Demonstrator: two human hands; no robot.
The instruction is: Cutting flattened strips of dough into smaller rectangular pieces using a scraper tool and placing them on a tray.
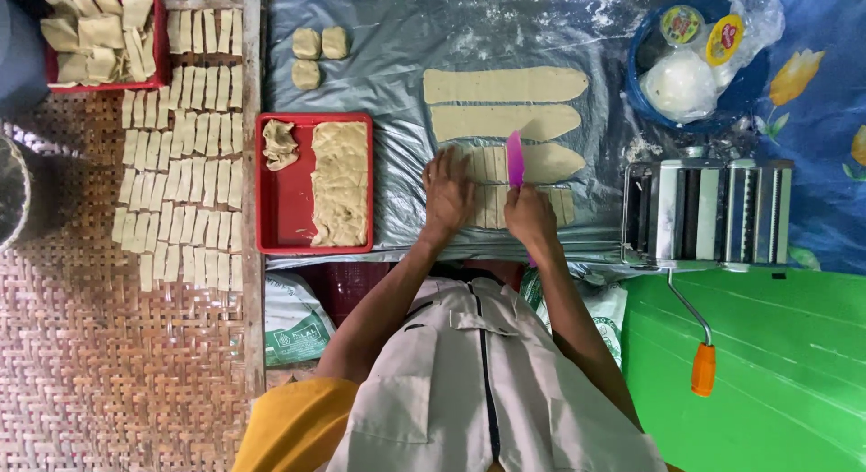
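My right hand (pixel 530 217) grips a pink plastic knife (pixel 515 158), its blade standing across a flat strip of beige dough (pixel 552 161). My left hand (pixel 447 194) lies flat, fingers spread, on the cut pieces of the dough strips at the left. Two more long uncut dough strips (pixel 503 85) lie farther away on the grey plastic sheet (pixel 388 57).
A red tray (pixel 281 206) with a dough slab sits left of my hands. Several cut dough rectangles (pixel 185 165) lie in rows on a woven mat. A metal pasta roller (pixel 708 215) with an orange-handled crank stands right. A blue bowl (pixel 699 61) holds bags.
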